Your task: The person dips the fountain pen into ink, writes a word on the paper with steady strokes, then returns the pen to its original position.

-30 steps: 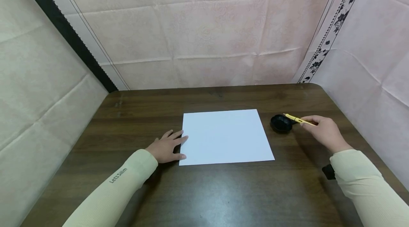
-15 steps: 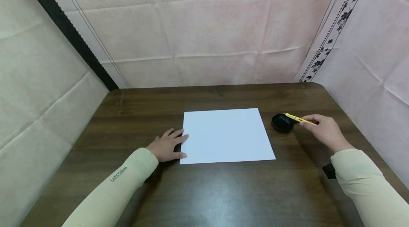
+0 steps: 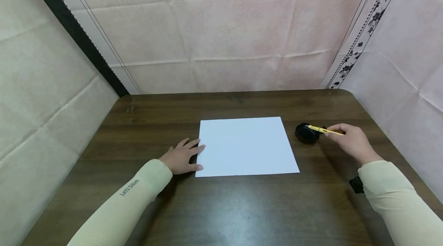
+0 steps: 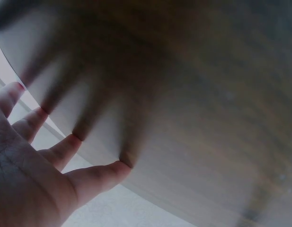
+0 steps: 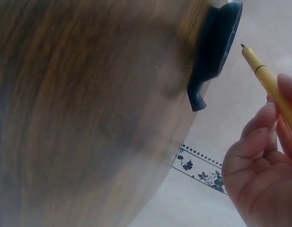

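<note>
A yellow pen (image 3: pixel 325 130) with a dark tip is pinched in my right hand (image 3: pixel 349 142). Its tip points left and hovers over a small black dish (image 3: pixel 306 133) with a short handle; the right wrist view shows pen (image 5: pixel 271 87) and dish (image 5: pixel 216 47) apart. To the left of the dish lies a blank white sheet of paper (image 3: pixel 247 146). My left hand (image 3: pixel 180 158) rests at the sheet's left edge, fingers spread and fingertips on the paper's margin. In the left wrist view the fingertips of that hand (image 4: pixel 46 175) touch down on the surface.
Everything lies on a dark brown wooden table (image 3: pixel 242 211). Pale patterned cloth (image 3: pixel 221 34) hangs behind it and along both sides. A black strip (image 3: pixel 76 32) runs down the left corner, and a floral border (image 3: pixel 367 30) down the right one.
The pen's tip has dipped slightly toward the black dish. My left hand and the paper stay together; the whole head view has shifted a little.
</note>
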Tool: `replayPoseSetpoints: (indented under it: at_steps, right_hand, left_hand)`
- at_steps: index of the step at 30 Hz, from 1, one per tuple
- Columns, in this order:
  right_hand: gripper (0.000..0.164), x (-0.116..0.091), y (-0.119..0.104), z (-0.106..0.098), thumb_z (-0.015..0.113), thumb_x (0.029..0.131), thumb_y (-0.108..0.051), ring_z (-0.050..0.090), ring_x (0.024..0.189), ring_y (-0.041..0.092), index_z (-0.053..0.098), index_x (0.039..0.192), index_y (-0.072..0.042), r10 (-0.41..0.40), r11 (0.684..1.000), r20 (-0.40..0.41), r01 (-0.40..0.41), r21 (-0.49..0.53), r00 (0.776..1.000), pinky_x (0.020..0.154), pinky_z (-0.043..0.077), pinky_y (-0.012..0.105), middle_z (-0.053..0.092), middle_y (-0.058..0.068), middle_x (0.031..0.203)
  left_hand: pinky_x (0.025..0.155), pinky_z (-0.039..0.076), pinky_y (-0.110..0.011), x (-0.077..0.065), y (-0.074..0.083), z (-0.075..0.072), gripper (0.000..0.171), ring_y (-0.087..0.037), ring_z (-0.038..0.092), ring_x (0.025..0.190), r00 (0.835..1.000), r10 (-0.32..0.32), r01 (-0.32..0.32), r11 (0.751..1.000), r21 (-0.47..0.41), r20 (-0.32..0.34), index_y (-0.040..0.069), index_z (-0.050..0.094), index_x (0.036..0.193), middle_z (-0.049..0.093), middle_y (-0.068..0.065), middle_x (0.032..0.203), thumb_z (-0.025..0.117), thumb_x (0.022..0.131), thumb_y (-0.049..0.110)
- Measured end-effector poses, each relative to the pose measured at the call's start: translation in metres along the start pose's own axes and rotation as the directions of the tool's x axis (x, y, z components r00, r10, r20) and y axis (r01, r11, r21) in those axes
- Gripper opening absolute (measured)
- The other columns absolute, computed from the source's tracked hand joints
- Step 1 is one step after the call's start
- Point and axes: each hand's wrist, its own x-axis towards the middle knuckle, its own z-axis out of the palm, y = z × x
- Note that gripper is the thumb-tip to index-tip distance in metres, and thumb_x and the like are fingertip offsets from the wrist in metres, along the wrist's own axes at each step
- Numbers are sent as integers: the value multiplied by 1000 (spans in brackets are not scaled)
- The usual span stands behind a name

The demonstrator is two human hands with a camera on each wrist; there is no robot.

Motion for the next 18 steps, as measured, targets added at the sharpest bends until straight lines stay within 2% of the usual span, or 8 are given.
replayPoseSetpoints:
  at_steps: [8,12,18]
  right_hand:
    - [47,2,1,0,56,97,-37,43,78,24,61,121,3,28,999,16,-29,23,999,60,37,31,58,21,110]
    - [49,2,1,0,56,97,-39,44,80,25,60,123,3,40,998,25,-41,45,999,61,37,31,56,23,115]
    - [48,3,1,2,58,96,-38,44,81,24,60,120,3,38,997,11,-39,68,999,61,38,30,56,23,116]
  left_hand:
    - [100,24,-74,1,-1,1,75,-40,16,145,1000,1,-1,1000,-5,2,26,33,152,20,-3,161,62,89,52]
    - [100,24,-74,2,-2,2,75,-40,16,145,1000,0,0,1000,-5,3,26,33,152,20,-3,161,62,89,53]
    - [100,24,-74,2,-3,3,75,-40,16,145,1000,2,-2,1000,-9,-1,26,33,152,21,-3,160,63,89,53]
